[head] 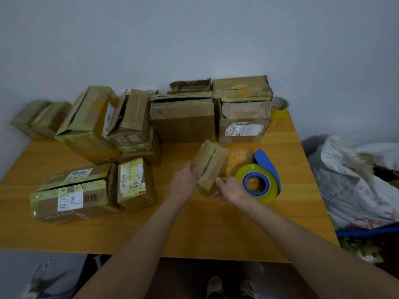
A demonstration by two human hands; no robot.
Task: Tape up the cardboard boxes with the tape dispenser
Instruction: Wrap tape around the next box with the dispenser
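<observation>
Bench (pixel 194 229), one: orange-yellow wood.
Sack (pixel 354 186), one: white, crumpled, beyond the bench's right edge.
Cardboard boxes (pixel 183 124), about twelve; overlaps prevent an exact count. Worn brown, yellowish tape, several labelled; stacked along the back and left.
Small box (pixel 212 160), one: brown, dark lengthwise seam on top, tilted at bench centre. Left hand (pixel 184 180) and right hand (pixel 232 190) grip it, fingers curled round its sides.
Tape dispenser (pixel 265 169), one: blue, yellow-tinted roll, just right of the small box.
Spare tape roll (pixel 279 107), one: back right corner.
</observation>
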